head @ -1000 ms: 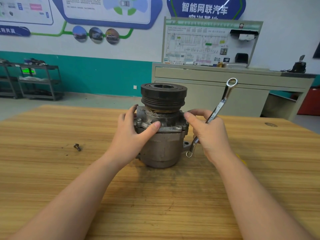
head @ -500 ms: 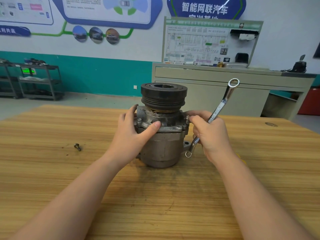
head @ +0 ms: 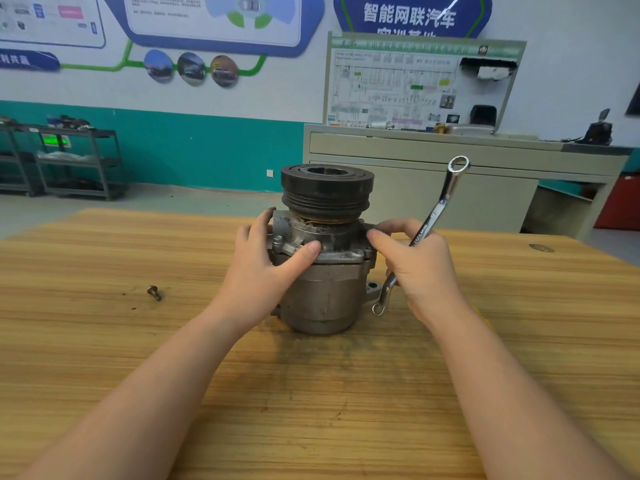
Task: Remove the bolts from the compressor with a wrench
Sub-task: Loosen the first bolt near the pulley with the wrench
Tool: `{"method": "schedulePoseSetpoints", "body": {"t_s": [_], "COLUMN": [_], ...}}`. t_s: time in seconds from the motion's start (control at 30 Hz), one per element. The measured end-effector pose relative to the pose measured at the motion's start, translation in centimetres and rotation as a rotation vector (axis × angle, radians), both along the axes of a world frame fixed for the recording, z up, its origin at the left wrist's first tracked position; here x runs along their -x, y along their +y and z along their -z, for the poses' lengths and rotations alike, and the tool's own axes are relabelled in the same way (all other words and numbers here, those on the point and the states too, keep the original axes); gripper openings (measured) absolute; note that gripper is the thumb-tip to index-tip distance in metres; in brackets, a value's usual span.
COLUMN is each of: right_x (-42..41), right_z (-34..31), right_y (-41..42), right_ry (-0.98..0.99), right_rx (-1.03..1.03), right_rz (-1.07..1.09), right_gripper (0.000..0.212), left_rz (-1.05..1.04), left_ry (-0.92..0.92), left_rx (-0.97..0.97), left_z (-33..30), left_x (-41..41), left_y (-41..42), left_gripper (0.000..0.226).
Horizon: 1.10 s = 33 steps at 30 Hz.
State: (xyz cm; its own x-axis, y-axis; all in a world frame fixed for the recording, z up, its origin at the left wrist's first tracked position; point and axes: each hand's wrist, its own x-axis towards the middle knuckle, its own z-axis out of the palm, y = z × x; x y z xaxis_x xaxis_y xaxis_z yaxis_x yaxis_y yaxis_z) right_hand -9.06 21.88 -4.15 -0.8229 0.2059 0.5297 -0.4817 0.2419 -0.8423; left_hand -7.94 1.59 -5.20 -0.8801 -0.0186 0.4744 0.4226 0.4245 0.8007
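Head view: the compressor (head: 325, 271) stands upright mid-table (head: 104, 358). The left hand (head: 266, 268) wraps its left side; the right hand (head: 419, 268) at its right grips the wrench (head: 437, 216). 1 loose bolt (head: 154, 292) lies well left.

Before us — our dull, grimy cast-metal compressor (head: 322, 271), glossy chromed wrench (head: 437, 216), matt wood-grain table (head: 311, 393).

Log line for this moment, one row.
left hand steadies compressor | right hand holds wrench, fingers at flange bolt | loose bolt on table
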Motion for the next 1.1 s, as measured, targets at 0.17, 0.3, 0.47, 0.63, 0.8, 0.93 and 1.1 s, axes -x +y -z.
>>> {"method": "schedulePoseSetpoints", "body": {"t_s": [0.17,0.3,0.47,0.63,0.8,0.93,1.1], "right_x": [0.0,0.0,-0.3,-1.4,-3.0,-3.3,-3.4], "right_z": [0.0,0.0,-0.5,-1.6,-2.1,-1.8,-1.7], "right_y": [-0.1,0.1,0.2,-0.3,-2.2,-2.9,-3.0], "right_ry": [0.01,0.032,0.054,0.147,0.166,0.172,0.168], "right_rx": [0.024,-0.029,0.042,0.199,0.046,-0.038,-0.039], "right_rz": [-0.024,0.008,0.01,-0.087,-0.197,-0.267,-0.265], "right_gripper": [0.004,0.009,0.01,0.006,0.01,0.017,0.015], "left_rz": [0.001,-0.007,0.004,-0.187,-0.17,-0.129,-0.051], "left_ry": [-0.005,0.005,0.002,0.185,0.708,0.854,0.829], "left_rx": [-0.005,-0.004,-0.001,0.102,0.237,0.373,0.399], "left_z": [-0.1,-0.1,-0.2,-0.3,-0.9,-1.1,-1.3], "left_x": [-0.1,-0.2,-0.3,-1.1,-2.1,-2.0,-1.9], "left_y": [0.0,0.1,0.1,0.6,0.7,1.2,0.9], "left_gripper": [0.11,0.11,0.108,0.089,0.037,0.034,0.031]}}
